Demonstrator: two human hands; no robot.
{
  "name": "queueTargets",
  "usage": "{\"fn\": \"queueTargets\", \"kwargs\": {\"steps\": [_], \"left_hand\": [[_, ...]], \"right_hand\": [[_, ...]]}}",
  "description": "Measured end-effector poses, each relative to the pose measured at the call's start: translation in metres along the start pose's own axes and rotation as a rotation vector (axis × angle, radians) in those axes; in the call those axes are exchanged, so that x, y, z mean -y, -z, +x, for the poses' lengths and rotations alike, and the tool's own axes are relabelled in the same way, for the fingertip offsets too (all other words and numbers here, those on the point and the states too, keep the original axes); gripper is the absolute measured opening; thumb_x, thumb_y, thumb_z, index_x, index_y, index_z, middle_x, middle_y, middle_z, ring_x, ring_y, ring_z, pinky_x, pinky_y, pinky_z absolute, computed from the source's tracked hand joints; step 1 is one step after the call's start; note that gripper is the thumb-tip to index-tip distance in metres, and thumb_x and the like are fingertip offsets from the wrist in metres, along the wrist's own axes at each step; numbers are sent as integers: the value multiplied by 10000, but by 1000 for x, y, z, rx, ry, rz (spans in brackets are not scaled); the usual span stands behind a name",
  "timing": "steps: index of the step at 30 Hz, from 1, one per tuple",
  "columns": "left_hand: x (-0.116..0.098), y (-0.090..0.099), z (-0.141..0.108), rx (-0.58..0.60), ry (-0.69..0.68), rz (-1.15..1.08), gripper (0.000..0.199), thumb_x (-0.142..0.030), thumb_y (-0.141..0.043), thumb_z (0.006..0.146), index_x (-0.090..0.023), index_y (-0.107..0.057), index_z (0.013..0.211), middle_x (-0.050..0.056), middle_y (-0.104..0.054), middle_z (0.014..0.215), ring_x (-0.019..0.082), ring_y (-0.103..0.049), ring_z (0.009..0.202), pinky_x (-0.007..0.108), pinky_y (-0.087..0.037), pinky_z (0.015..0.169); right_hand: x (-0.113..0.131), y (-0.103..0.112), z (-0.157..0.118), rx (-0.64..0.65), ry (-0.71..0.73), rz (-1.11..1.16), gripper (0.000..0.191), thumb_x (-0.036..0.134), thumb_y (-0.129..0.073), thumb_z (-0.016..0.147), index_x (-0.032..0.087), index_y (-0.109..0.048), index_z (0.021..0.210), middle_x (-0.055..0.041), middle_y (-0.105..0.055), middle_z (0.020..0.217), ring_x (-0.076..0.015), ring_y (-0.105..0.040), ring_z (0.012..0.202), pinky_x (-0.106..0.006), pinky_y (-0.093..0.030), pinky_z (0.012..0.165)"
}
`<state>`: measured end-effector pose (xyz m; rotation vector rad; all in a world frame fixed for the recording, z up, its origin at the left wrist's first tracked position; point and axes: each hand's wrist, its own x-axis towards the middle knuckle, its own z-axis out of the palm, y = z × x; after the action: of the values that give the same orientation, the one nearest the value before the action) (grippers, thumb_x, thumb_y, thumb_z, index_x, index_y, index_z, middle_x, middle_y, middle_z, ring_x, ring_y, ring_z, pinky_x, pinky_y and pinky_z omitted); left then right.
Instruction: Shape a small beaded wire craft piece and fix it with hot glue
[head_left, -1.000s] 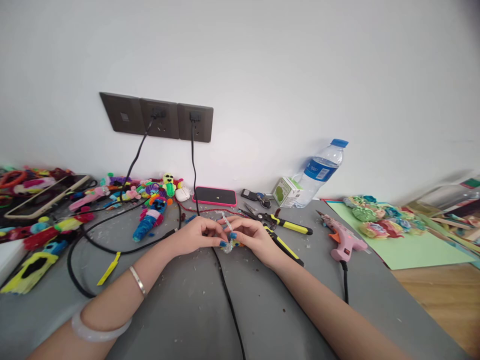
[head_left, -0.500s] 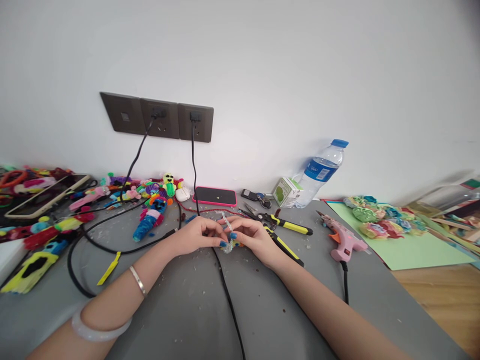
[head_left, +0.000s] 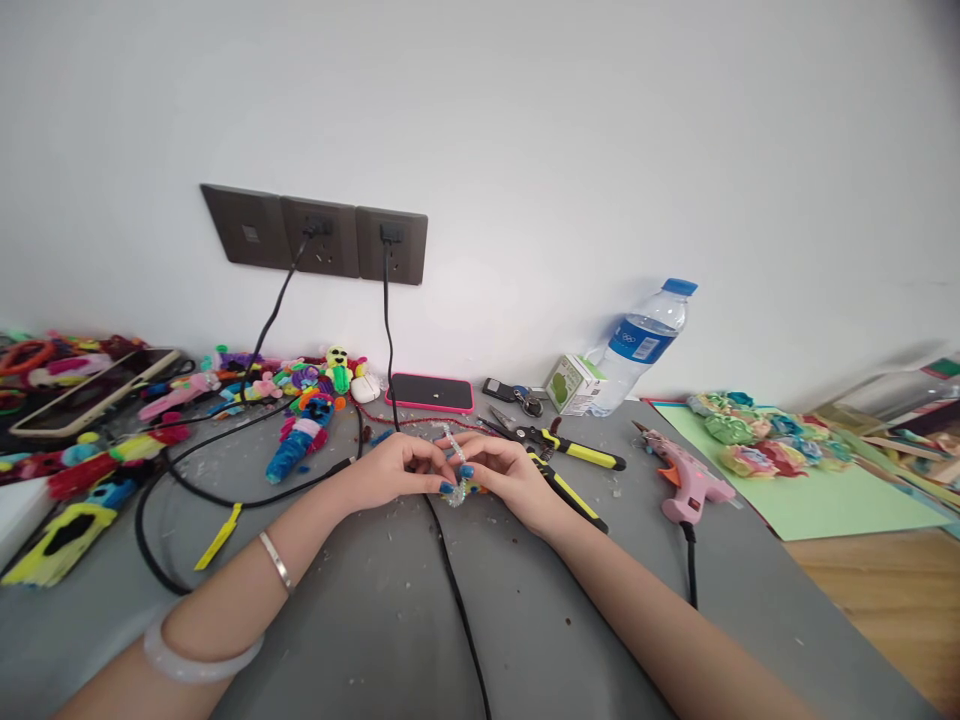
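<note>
A strand of clear beads hangs between my two hands, just above the grey table. My left hand pinches one side of it between thumb and fingers. On the other side my right hand is closed on the same strand, its thumb near my left thumb. Something small, yellow and blue, shows partly behind my right fingertips; I cannot make out what it is. Right beside my right hand lie pliers with yellow and black handles.
Behind my hands lie a pink-edged phone and keys. A water bottle, a small box and a pink glue gun stand or lie right. Black cables cross the grey table; fuzzy dolls lie left.
</note>
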<state>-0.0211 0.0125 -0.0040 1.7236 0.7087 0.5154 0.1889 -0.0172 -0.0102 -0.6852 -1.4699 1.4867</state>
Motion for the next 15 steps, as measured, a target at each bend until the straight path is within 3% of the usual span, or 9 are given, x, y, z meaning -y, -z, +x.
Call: {"fn": "queueTargets", "kwargs": {"steps": [15], "left_hand": [[0,1,0,-1,-1,13,259,-369,-682,799,-132,-745,882,56,-695,807,151,-570,694,242,-414,617]], "right_hand": [[0,0,0,2,8,-8,109,314,-740,821,255,-774,906,-63,-703,1174,-211,-660,1079,-342,-534,886]]}}
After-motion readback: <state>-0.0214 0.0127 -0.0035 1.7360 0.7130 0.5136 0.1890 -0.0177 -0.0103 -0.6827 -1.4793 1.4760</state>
